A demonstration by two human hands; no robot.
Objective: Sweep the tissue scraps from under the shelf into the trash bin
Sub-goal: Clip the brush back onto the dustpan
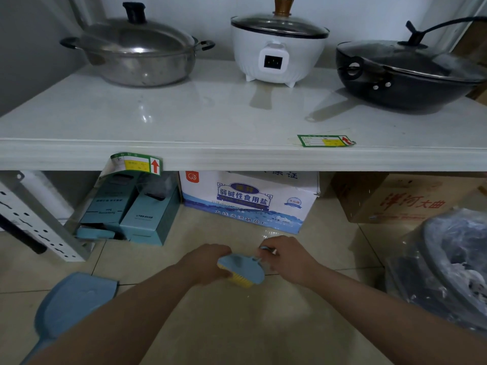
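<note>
Both bare arms reached in from the bottom of the frame and met low in the centre, over the beige tiled floor (263, 325) in front of the shelf (210, 154). The left hand (208, 262) was wrapped around the back of a small blue brush (241, 268) with yellow bristles, its grip closed on the brush body, the bristles tilted down toward the floor. The right hand (286, 256) sat just beside the brush on its right, fingers curled narrow and pinching something at the brush's upper edge; what it pinched was too small to tell.

A blue dustpan (76, 304) lay flat on the floor at the lower left, apart from the hands. The trash bin (453, 272), lined with a clear bag and holding crumpled pale material, stood at the right edge of the frame. No loose tissue scraps could be made out on the floor.

Under the shelf stood teal boxes (137, 212) at left, a white and blue carton (250, 201) in the middle and a brown cardboard box (395, 198) at right. On the shelf top sat a steel pot (137, 54), a white electric cooker (279, 46) and a black wok (411, 72), each lidded. A white perforated bracket (34, 219) leaned at the left edge.
</note>
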